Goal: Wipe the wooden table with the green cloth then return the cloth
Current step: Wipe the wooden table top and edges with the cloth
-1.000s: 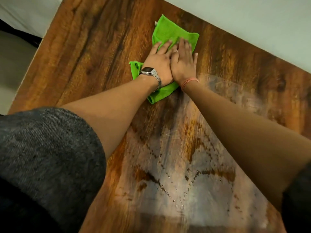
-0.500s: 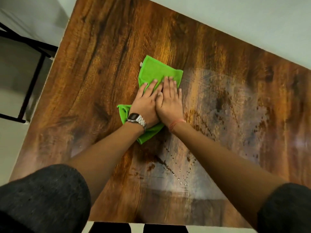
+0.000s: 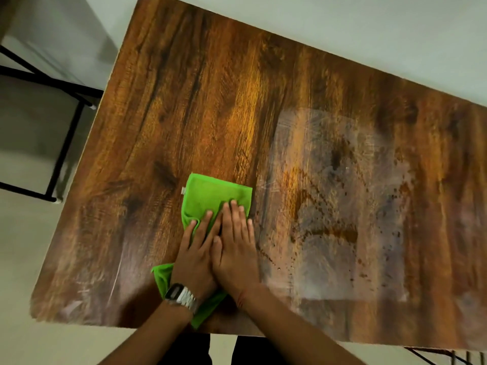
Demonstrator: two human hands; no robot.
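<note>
The green cloth (image 3: 210, 196) lies spread on the wooden table (image 3: 210, 101), close to its near edge. My left hand (image 3: 196, 256), with a metal watch on the wrist, presses flat on the cloth with straight fingers. My right hand (image 3: 237, 248) lies flat beside it, touching it, fingers straight on the cloth's right part. Both palms cover the middle of the cloth. A corner of the cloth sticks out below my left wrist.
A wet, streaky patch with droplets (image 3: 337, 206) covers the table right of my hands. A black metal chair frame (image 3: 66, 133) stands off the table's left side. A pale wall runs along the far edge. The near edge lies just under my wrists.
Both hands have drawn the cloth from the far side of the table back toward me, to the near edge. They stay flat on it throughout.
</note>
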